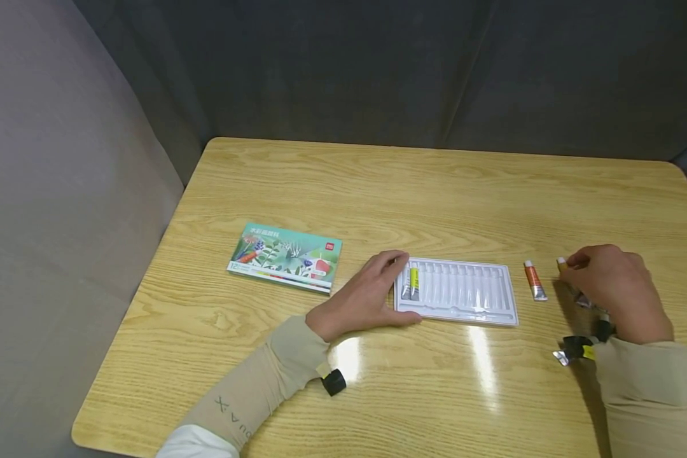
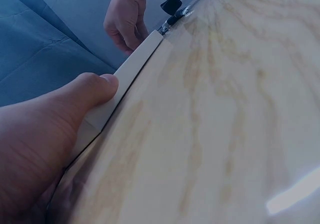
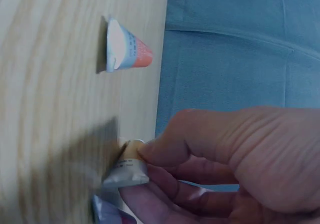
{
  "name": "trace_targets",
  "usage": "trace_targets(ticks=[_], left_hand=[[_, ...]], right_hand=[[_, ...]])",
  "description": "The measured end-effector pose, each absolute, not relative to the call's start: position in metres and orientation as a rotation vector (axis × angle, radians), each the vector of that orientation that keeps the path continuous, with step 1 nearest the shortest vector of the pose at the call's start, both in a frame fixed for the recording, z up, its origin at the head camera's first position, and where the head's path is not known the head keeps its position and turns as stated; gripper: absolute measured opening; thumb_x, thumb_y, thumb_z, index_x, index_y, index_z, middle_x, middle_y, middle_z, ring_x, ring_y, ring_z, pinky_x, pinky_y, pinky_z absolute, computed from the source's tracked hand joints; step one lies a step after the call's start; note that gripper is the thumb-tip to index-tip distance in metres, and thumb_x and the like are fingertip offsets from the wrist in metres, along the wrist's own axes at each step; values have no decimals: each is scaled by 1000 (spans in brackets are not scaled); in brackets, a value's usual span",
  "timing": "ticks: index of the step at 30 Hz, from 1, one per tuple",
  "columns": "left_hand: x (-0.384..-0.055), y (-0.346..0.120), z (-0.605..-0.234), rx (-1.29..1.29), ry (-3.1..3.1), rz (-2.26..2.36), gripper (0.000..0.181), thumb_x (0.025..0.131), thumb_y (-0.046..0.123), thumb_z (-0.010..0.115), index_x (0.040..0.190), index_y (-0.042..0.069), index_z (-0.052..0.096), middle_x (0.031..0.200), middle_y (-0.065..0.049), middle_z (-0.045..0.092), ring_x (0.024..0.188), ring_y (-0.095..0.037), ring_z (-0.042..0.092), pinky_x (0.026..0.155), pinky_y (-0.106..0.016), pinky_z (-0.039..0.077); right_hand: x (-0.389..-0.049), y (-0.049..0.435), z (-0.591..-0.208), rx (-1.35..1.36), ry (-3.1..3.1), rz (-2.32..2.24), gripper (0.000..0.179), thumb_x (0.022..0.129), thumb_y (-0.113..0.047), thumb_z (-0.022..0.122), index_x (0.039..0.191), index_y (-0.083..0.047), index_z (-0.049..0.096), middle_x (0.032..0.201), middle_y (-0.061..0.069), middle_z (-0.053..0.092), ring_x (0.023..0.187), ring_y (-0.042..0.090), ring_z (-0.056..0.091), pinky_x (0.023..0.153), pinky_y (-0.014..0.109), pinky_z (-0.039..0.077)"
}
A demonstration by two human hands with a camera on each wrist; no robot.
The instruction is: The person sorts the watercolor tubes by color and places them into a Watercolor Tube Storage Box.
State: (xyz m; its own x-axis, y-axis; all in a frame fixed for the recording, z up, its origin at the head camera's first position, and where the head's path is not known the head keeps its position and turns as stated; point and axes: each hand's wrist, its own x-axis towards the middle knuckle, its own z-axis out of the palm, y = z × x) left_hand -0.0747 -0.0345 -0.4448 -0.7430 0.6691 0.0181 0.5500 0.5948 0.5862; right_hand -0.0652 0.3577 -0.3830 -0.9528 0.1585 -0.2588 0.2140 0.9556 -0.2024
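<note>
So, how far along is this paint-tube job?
Early on, if the white plastic tray is being filled. Done: a yellow-and-silver paint tube and a greyish tube lie in it. In hand: the right-hand grip pinches an ochre-and-silver tube. Left: most slots look bare; an orange-and-silver tube and another silver-ended tube lie outside.

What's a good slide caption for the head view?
Left hand holds a white tray; right hand pinches a paint tube.
</note>
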Motion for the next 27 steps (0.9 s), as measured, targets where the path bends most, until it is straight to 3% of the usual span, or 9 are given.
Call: trace_targets(ticks=[11,14,19,24,27], left_hand=[[-75,-36,-446,1009,2614,865,110,84,65,76,164,8,26,166,-5,31,154,-19,34,126,-34,35],[-74,-35,-446,1010,2614,866,110,85,65,76,164,8,26,166,-5,32,153,-19,34,126,-34,35],[-74,-35,-446,1022,2621,862,109,85,65,75,164,8,27,166,-5,32,152,-19,35,126,-33,35],[-75,-34,-446,1026,2624,859,109,85,65,75,164,8,27,166,-5,32,152,-19,35,126,-33,36],[-75,-35,-446,1021,2621,866,109,85,65,75,164,8,27,166,-5,32,153,-19,35,126,-33,35]], right_hand=[[-66,362,-382,280,2849,-363,43,95,-23,63,118,14,67,112,33,71,91,48,64,71,52,47],[-67,362,-384,286,2835,-383,49,96,-26,64,124,14,62,116,34,70,96,52,63,86,64,44],[-68,359,-387,279,2820,-420,62,95,-27,69,136,15,48,121,36,67,103,58,61,105,77,23],[-69,360,-388,213,2822,-411,54,94,-24,68,131,14,55,119,36,68,100,56,64,103,74,28],[-69,359,-388,204,2815,-419,53,94,-24,68,132,12,56,121,36,67,94,52,66,87,61,43]])
